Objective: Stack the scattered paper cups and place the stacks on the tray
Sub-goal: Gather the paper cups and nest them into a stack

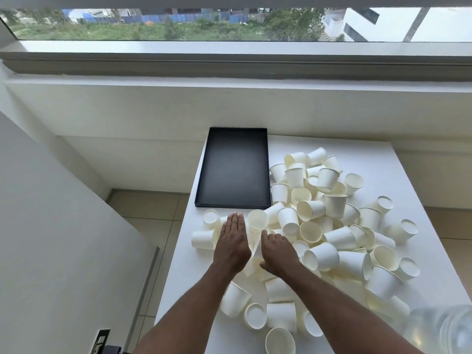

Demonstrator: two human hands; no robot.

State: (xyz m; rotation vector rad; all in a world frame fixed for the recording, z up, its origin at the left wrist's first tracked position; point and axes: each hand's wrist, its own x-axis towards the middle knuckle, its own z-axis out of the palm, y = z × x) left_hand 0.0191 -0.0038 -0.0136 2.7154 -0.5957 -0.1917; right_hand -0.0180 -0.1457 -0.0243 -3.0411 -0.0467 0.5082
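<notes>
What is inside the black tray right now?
Only its bare dark floor shows in the tray; no cups inside. A leaning cup covers its near right corner.

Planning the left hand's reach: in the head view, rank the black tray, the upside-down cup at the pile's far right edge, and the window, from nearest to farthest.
1. Black tray: just ahead of the left hand, its near edge close to the fingers.
2. Upside-down cup: far over on the right.
3. Window: up high, well beyond both.
</notes>
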